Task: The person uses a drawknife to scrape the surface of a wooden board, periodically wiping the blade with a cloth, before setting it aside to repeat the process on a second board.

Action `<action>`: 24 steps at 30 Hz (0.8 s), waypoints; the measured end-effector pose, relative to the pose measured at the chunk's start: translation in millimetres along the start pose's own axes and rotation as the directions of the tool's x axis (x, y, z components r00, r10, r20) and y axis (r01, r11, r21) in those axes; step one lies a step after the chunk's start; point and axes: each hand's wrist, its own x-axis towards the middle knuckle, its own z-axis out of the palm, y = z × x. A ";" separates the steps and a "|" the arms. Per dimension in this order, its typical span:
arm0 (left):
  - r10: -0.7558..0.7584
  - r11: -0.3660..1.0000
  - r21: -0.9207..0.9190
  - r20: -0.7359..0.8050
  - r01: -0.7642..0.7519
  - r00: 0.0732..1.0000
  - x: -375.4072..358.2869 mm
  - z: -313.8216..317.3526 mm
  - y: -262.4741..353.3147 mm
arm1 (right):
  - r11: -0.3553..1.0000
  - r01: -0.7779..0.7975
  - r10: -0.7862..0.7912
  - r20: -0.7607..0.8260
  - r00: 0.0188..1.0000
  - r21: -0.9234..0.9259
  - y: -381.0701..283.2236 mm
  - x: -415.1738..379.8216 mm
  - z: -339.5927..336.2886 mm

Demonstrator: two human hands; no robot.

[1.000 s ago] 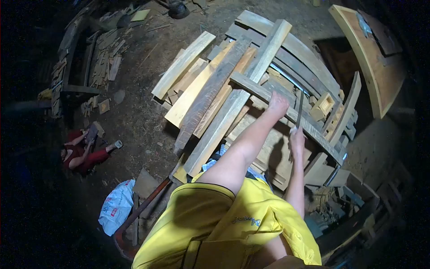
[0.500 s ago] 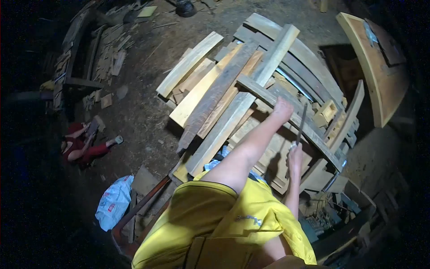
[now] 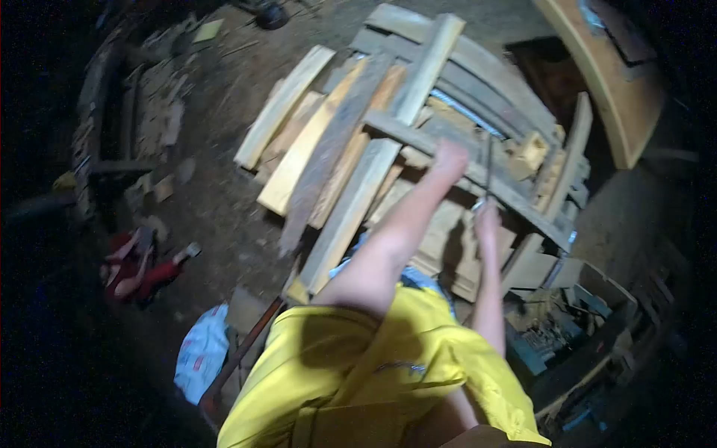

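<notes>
A narrow grey wooden board [image 3: 523, 203] lies slantwise across the stacked planks. On it rests my left hand [image 3: 451, 158], fingers closed at the board, though their tips are hidden. My right hand [image 3: 487, 215], nearer my body, is closed around a long thin-bladed tool [image 3: 489, 160]. Seen nearly edge-on and blurred, its dark blade points away from me across the board; I cannot make out the exact kind. Under the board's near side are flat light wooden pieces [image 3: 429, 243] with a dark shadow on them.
Long planks [image 3: 321, 142] lie left of my hands. A hollow wooden block [image 3: 528, 155] is to the right, and a large panel [image 3: 620, 89] beyond. At lower right stands a box of tools [image 3: 549, 328]. A person in red [image 3: 142, 269] sits left, above a pale blue bag [image 3: 203, 355].
The whole view has shifted and blurred, with the wood pile now farther left and up. Both hands keep their holds; the blade now lies closer to upright in the picture.
</notes>
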 end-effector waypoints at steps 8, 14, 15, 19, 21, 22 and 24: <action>0.018 0.998 0.063 0.067 -0.022 0.998 -4.6 -13.0 1.0 | 0.984 -0.023 0.019 -0.024 1.000 -0.179 0.2 -35.8 -4.9; 0.060 0.994 0.095 -0.018 -0.058 0.998 -5.7 -8.8 3.0 | 0.995 0.035 -0.038 -0.032 0.999 -0.094 -9.8 0.5 -8.2; 0.051 0.995 0.085 0.004 -0.051 0.999 -5.2 -10.9 2.2 | 0.995 0.033 -0.036 -0.040 0.999 -0.089 -14.5 6.5 -7.1; 0.043 0.996 0.075 0.008 -0.044 0.999 -4.2 -15.2 4.7 | 0.981 0.073 -0.086 -0.065 0.994 -0.179 -2.9 -42.3 -9.8; 0.034 0.994 0.105 0.013 -0.035 0.999 -4.4 -15.6 4.0 | 0.983 0.072 -0.085 -0.069 0.994 -0.170 0.4 -48.1 -11.5; 0.037 0.994 0.104 0.022 -0.039 0.999 -7.1 -13.4 1.7 | 0.986 0.059 -0.071 -0.069 0.995 -0.157 2.0 -53.1 -10.5; 0.087 0.985 0.160 -0.124 -0.067 0.988 -7.9 -8.7 1.6 | 0.996 0.068 -0.071 -0.059 0.996 -0.049 -0.8 -13.6 -4.7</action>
